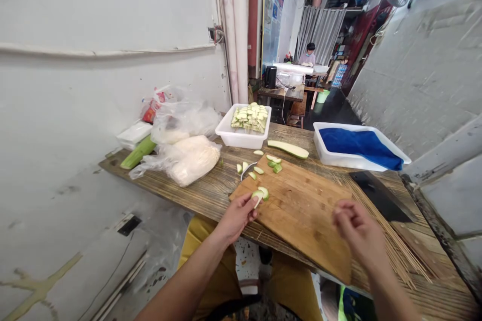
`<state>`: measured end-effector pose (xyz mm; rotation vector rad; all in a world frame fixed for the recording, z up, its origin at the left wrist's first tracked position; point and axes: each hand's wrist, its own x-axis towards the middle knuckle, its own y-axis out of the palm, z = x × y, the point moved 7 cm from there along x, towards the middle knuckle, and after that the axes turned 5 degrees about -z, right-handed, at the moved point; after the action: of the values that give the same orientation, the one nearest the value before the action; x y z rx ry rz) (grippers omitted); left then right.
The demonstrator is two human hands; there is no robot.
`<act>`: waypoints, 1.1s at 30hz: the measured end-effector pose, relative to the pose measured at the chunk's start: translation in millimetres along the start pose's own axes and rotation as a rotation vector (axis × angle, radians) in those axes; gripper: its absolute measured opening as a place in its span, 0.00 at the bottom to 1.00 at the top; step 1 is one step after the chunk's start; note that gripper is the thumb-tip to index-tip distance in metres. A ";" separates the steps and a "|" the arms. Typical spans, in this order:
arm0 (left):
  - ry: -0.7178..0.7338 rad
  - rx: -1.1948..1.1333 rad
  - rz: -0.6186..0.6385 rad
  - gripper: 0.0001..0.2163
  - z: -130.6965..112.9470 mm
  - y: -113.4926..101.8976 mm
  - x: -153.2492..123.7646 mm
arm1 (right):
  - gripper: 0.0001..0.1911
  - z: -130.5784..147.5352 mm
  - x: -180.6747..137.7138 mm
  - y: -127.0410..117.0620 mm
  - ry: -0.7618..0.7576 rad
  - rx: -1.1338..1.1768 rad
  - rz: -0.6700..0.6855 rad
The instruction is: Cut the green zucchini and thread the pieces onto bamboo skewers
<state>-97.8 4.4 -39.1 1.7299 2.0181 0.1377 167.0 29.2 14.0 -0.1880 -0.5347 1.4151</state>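
Note:
My left hand (238,213) pinches pale green zucchini slices (260,194) at the near left corner of a wooden cutting board (301,208). My right hand (357,228) hovers over the board's right edge with its fingers curled together; it is blurred and what it holds, if anything, does not show. More cut slices (273,162) lie at the board's far edge, beside a half zucchini (288,148). Bamboo skewers (391,241) lie spread on the table to the right of the board.
A white tub (243,138) holds skewered zucchini pieces. A second white tub (354,158) holds a blue cloth. A cleaver (378,195) lies on the skewers. Plastic bags (184,158) with white contents sit left. A person sits far down the alley.

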 end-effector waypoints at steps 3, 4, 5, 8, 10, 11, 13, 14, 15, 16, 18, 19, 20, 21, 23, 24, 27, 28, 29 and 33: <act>0.058 0.018 -0.026 0.17 -8.0 -3.5 2.3 | 0.20 4.7 -59.2 64.0 0.181 0.270 0.321; 0.072 0.010 -0.045 0.17 -10.2 -6.4 3.8 | 0.23 4.9 -74.2 77.8 0.207 0.292 0.367; 0.078 -0.006 -0.063 0.16 -11.7 -9.6 5.2 | 0.23 6.3 -85.3 87.8 0.189 0.295 0.394; 0.069 -0.077 -0.088 0.15 -13.6 -16.8 8.4 | 0.20 8.7 -98.4 98.2 0.082 0.217 0.374; 0.069 -0.111 -0.097 0.16 -15.1 -19.1 8.5 | 0.17 10.8 -96.9 95.9 0.006 0.168 0.326; 0.072 -0.119 -0.103 0.16 -16.3 -19.6 8.0 | 0.16 12.4 -95.5 94.4 -0.029 0.152 0.307; 0.075 -0.123 -0.111 0.16 -18.5 -19.1 6.4 | 0.15 15.1 -93.2 92.4 -0.083 0.125 0.286; 0.069 -0.127 -0.112 0.16 -19.3 -18.3 5.6 | 0.14 16.0 -92.5 92.1 -0.099 0.114 0.284; 0.056 -0.134 -0.111 0.15 -19.5 -17.5 5.0 | 0.14 16.5 -92.2 92.0 -0.108 0.103 0.283; 0.039 -0.146 -0.108 0.15 -19.4 -16.7 4.6 | 0.14 16.9 -92.1 92.0 -0.115 0.095 0.283; 0.003 -0.172 -0.101 0.13 -18.6 -15.5 4.4 | 0.14 17.9 -92.0 92.0 -0.126 0.088 0.284; -0.010 -0.181 -0.097 0.12 -18.2 -15.2 4.6 | 0.14 18.7 -92.0 91.9 -0.132 0.088 0.286; -0.019 -0.187 -0.090 0.12 -18.0 -14.9 4.8 | 0.14 19.7 -92.0 91.7 -0.138 0.091 0.287; -0.023 -0.190 -0.083 0.11 -17.9 -14.6 5.1 | 0.14 20.6 -91.8 91.3 -0.141 0.094 0.288; -0.026 -0.192 -0.069 0.11 -18.0 -13.9 5.6 | 0.14 22.1 -91.4 90.4 -0.142 0.099 0.290; -0.028 -0.192 -0.064 0.12 -18.0 -13.4 5.8 | 0.14 22.6 -91.3 90.3 -0.141 0.099 0.293; -0.041 -0.186 -0.057 0.11 -17.3 -11.8 6.2 | 0.14 22.4 -91.2 90.3 -0.139 0.093 0.297; -0.044 -0.185 -0.053 0.11 -17.1 -11.4 6.4 | 0.14 21.9 -91.3 90.2 -0.139 0.091 0.292; -0.044 -0.184 -0.048 0.11 -16.9 -11.0 6.8 | 0.15 21.0 -91.4 90.2 -0.137 0.091 0.288; -0.058 -0.166 -0.028 0.10 -14.5 -10.7 8.2 | 0.15 17.1 -92.6 91.3 -0.124 0.092 0.289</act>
<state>-114.2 13.3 -32.6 1.5849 1.9306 0.2364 72.7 -48.8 -33.1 -0.1063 -0.5591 1.7379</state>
